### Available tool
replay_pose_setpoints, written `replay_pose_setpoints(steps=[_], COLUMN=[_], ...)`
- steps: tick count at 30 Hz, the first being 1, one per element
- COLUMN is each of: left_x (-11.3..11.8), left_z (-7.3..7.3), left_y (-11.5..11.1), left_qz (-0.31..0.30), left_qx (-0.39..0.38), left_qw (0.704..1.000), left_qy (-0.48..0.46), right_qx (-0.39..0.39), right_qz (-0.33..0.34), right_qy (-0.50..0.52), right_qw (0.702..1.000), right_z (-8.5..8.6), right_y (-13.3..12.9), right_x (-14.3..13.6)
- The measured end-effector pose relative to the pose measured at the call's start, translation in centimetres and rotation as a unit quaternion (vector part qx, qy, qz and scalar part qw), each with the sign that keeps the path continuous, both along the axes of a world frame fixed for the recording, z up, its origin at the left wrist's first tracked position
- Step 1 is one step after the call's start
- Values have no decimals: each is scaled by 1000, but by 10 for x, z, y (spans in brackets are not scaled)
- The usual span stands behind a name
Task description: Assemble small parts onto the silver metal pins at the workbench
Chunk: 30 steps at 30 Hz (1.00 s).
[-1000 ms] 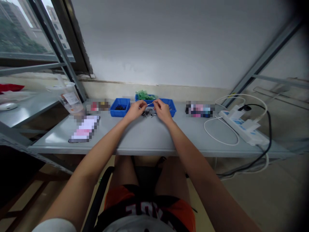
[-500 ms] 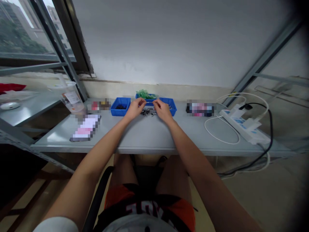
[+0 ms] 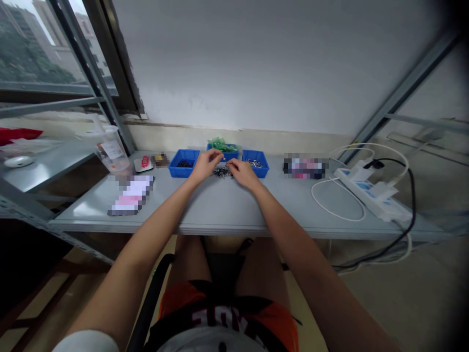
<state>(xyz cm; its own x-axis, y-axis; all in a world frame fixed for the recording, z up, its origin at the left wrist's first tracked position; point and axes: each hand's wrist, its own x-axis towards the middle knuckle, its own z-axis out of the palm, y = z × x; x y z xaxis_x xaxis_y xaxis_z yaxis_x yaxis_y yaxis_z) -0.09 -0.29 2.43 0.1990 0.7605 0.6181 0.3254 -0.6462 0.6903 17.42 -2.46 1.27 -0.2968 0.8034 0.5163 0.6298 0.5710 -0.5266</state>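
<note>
My left hand (image 3: 206,165) is closed in a pinch above the desk, with a tiny pale item at its fingertips too small to name. To its right, my right hand (image 3: 243,172) has its fingers drawn together at the edge of a pile of small dark and silvery metal pieces (image 3: 221,172); whether it grips one is hidden. Around the hands stand blue bins: the left bin (image 3: 180,172) holds small dark pieces, the right bin (image 3: 261,172) holds shiny metal pieces. Green plastic packaging (image 3: 219,144) lies in the back bin (image 3: 231,155).
On the left of the grey desk (image 3: 220,208) are a lidded cup with a straw (image 3: 112,151), a blurred phone (image 3: 132,195) and a small red item (image 3: 145,161). A blurred object (image 3: 305,167) lies right. A power strip (image 3: 377,195) with cables occupies the right end.
My right hand has moved down and slightly left, from fingertips level with the left hand's to the metal pile. My left hand stays nearly in place.
</note>
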Motion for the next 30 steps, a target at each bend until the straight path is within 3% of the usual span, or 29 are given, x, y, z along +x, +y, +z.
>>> replay_pose_setpoints(steps=[8, 16, 21, 30], left_x=[2, 2, -1, 1], left_z=[-1, -4, -3, -4], left_y=[-1, -1, 0, -5], left_qz=[-37, -21, 12, -18], left_qx=[-12, 7, -5, 2], left_qw=[999, 999, 1000, 995], left_qy=[14, 40, 14, 96], right_qx=[-6, -7, -5, 17], right_qz=[9, 34, 12, 0], right_qy=[14, 14, 30, 57], right_qw=[1000, 999, 999, 998], right_z=[1, -2, -2, 2], right_y=[-1, 0, 2, 2], right_x=[-1, -3, 0, 2])
